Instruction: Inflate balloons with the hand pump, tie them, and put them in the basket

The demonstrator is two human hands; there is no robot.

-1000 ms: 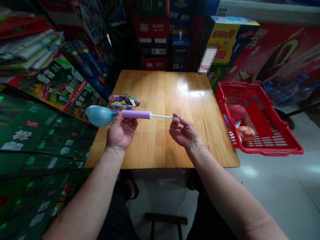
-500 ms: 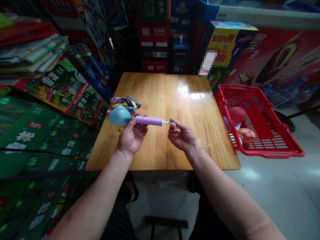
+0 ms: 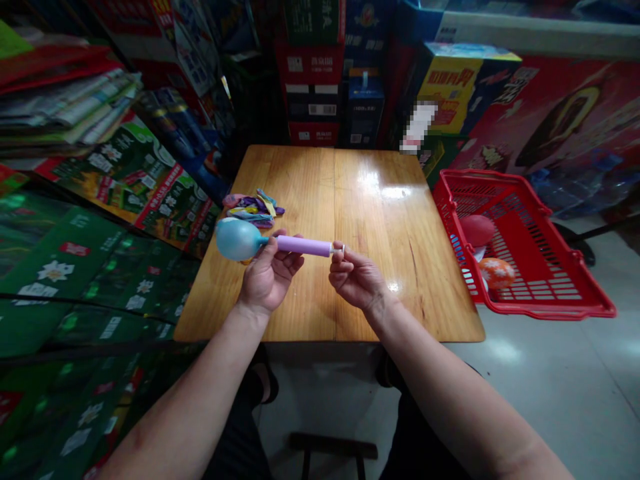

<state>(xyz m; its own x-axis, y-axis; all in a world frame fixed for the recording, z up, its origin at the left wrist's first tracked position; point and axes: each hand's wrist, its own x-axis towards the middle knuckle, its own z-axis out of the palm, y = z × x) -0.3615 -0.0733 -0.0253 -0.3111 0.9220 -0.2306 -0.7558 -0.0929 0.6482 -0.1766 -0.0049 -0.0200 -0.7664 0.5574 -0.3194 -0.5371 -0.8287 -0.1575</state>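
Wooden table (image 3: 320,200) in front of me, red plastic basket (image 3: 550,311) off to its right with a red balloon (image 3: 477,231) and an orange balloon (image 3: 497,273) inside. Deflated balloons (image 3: 253,208) lie in a loose pile on the table. Purple hand pump (image 3: 303,245) is held above the table, long axis running left to right across me, clenched in my left grip (image 3: 270,277). Part-inflated blue balloon (image 3: 238,239) sits on its left end. My right grip (image 3: 356,280) is nearer the pump's right end, pinching the small ring (image 3: 342,249).
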